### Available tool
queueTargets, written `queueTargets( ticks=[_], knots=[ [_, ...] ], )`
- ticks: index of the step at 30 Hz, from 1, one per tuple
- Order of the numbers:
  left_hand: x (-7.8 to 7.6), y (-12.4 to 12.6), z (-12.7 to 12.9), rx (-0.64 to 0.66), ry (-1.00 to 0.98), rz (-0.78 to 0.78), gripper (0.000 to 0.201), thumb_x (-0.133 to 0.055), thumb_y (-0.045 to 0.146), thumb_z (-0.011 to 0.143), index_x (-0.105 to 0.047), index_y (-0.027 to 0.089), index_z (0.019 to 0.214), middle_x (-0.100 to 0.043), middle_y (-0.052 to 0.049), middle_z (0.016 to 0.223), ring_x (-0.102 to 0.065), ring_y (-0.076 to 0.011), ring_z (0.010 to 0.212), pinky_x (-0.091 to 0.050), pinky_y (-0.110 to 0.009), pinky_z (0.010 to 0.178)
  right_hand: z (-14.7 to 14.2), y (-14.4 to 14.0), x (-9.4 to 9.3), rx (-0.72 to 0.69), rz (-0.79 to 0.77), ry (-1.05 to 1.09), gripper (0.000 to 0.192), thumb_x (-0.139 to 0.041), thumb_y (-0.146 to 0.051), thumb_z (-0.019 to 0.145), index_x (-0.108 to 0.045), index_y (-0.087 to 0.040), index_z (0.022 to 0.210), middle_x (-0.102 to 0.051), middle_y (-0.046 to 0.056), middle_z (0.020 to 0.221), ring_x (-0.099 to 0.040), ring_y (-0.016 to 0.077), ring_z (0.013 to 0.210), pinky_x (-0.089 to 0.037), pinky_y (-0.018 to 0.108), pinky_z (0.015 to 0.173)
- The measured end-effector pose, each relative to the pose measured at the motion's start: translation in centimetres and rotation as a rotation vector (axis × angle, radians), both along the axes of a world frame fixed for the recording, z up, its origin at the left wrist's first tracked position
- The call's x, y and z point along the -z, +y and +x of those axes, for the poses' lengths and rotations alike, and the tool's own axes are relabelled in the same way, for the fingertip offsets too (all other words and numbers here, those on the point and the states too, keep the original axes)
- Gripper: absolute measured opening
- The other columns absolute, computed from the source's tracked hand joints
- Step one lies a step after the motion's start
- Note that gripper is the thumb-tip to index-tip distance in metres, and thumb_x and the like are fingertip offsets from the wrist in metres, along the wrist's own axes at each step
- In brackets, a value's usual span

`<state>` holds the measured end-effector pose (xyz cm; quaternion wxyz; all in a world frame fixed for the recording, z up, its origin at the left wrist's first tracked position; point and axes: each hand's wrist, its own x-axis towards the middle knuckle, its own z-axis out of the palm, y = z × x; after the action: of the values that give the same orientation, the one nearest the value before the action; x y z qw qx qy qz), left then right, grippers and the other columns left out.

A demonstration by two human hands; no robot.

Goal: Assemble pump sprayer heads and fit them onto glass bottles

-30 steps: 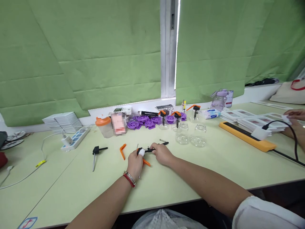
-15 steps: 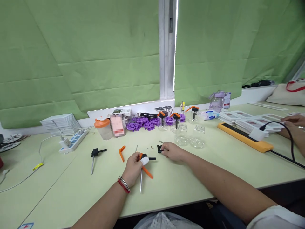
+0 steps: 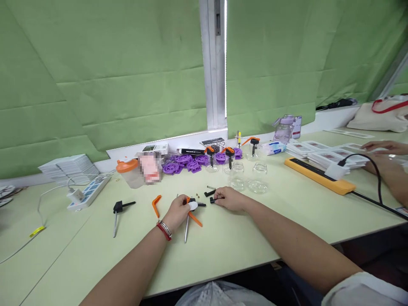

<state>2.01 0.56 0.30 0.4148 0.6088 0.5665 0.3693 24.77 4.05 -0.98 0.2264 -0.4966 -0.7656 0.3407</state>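
Apart now, left hand (image 3: 178,211) grips pump head (image 3: 193,205), right hand (image 3: 230,199) pinches black piece (image 3: 213,200).

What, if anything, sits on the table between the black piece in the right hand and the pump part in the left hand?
Nothing visible. The small black piece in the right hand faces the pump part in the left hand across bare table.

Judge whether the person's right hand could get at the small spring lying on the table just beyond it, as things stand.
Probably yes. The right hand rests just short of the spring, with only a small black part beside the path, though its fingers already pinch another black piece.
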Motion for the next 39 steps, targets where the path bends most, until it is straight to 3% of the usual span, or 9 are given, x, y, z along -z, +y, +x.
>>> queueTargets(
  ticks=[4, 7, 12, 16, 18, 21, 27, 32, 39],
  knots=[
    [-0.3, -1.1, -0.6, -0.025, 0.167, 0.063, 0.031, -0.063, 0.034, 0.067, -0.055, 0.019, 0.093, -0.053, 0.002, 0.068, -0.047, -0.0145, 0.061, -0.036, -0.026, 0.058, 0.1, -0.1, -0.3, -0.010, 0.025, -0.031, 0.013, -0.060, -0.021, 0.074, -0.064, -0.017, 0.085, -0.064, 0.003, 0.081, -0.054, 0.0130, 0.069, -0.039, 0.024, 0.063],
    [-0.8, -1.7, -0.8, -0.070, 0.386, 0.128, 0.029, -0.061, 0.037, 0.069, -0.059, 0.019, 0.092, -0.056, -0.001, 0.069, -0.049, -0.0170, 0.061, -0.033, -0.028, 0.056, 0.1, 0.0, -0.4, -0.014, 0.022, -0.038, 0.013, -0.060, -0.020, 0.074, -0.065, -0.017, 0.085, -0.065, 0.003, 0.084, -0.055, 0.0137, 0.073, -0.040, 0.024, 0.065],
    [-1.6, -1.8, 0.0, -0.087, 0.770, 0.335, 0.030, -0.055, 0.037, 0.074, -0.063, 0.016, 0.094, -0.060, -0.010, 0.095, -0.052, -0.0256, 0.089, -0.037, -0.034, 0.073, 0.2, 0.2, -0.3, -0.027, 0.007, -0.022, 0.012, -0.060, -0.019, 0.074, -0.065, -0.017, 0.085, -0.065, 0.003, 0.086, -0.056, 0.0143, 0.074, -0.041, 0.025, 0.066],
    [-2.1, -1.3, 2.5, 0.113, 0.954, 0.496, 0.029, -0.054, 0.028, 0.075, -0.064, 0.018, 0.100, -0.060, -0.010, 0.102, -0.050, -0.0257, 0.097, -0.035, -0.037, 0.086, 0.4, 0.3, 0.0, -0.034, 0.005, -0.008, 0.013, -0.060, -0.020, 0.074, -0.064, -0.017, 0.086, -0.065, 0.003, 0.086, -0.057, 0.0146, 0.075, -0.042, 0.025, 0.066],
    [-2.2, -0.8, 4.0, 0.234, 1.016, 0.496, 0.025, -0.053, 0.026, 0.075, -0.067, 0.020, 0.095, -0.062, -0.009, 0.095, -0.052, -0.0242, 0.093, -0.035, -0.037, 0.084, 0.5, 0.3, 0.1, -0.043, 0.011, 0.004, 0.013, -0.060, -0.020, 0.074, -0.064, -0.017, 0.087, -0.065, 0.003, 0.086, -0.057, 0.0147, 0.075, -0.042, 0.025, 0.067],
    [-2.2, 0.2, 5.7, 0.314, 1.117, 0.476, 0.018, -0.052, 0.021, 0.074, -0.069, 0.018, 0.082, -0.063, -0.009, 0.086, -0.055, -0.0235, 0.088, -0.034, -0.037, 0.081, 0.7, 0.4, 0.4, -0.056, 0.030, 0.015, 0.013, -0.059, -0.020, 0.075, -0.064, -0.018, 0.087, -0.065, 0.002, 0.086, -0.056, 0.0144, 0.076, -0.042, 0.025, 0.068],
    [-1.7, 1.2, 6.1, 0.330, 1.180, 0.461, 0.023, -0.047, 0.012, 0.074, -0.069, 0.018, 0.072, -0.066, -0.009, 0.079, -0.056, -0.0229, 0.084, -0.032, -0.038, 0.078, 0.8, 0.1, 0.1, -0.064, 0.052, 0.007, 0.013, -0.061, -0.017, 0.074, -0.064, -0.017, 0.087, -0.065, 0.002, 0.086, -0.056, 0.0140, 0.074, -0.041, 0.025, 0.065],
    [-1.9, 1.0, 5.2, 0.315, 1.224, 0.472, 0.019, -0.047, 0.010, 0.071, -0.065, 0.016, 0.068, -0.067, -0.009, 0.075, -0.057, -0.0225, 0.082, -0.031, -0.037, 0.078, 0.6, -0.5, -0.8, 0.038, 0.127, -0.097, 0.011, -0.060, -0.016, 0.077, -0.065, -0.018, 0.086, -0.064, 0.003, 0.085, -0.055, 0.0153, 0.074, -0.040, 0.026, 0.066],
    [-2.6, 1.5, 4.0, 0.256, 1.243, 0.460, 0.016, -0.047, 0.010, 0.069, -0.062, 0.016, 0.068, -0.066, -0.009, 0.069, -0.059, -0.0224, 0.076, -0.031, -0.037, 0.077, 0.2, 0.6, 0.1, -0.026, 0.356, -0.210, 0.012, -0.067, -0.014, 0.074, -0.070, -0.018, 0.085, -0.056, 0.010, 0.112, -0.049, 0.0250, 0.105, -0.038, 0.037, 0.090]
  ],
)
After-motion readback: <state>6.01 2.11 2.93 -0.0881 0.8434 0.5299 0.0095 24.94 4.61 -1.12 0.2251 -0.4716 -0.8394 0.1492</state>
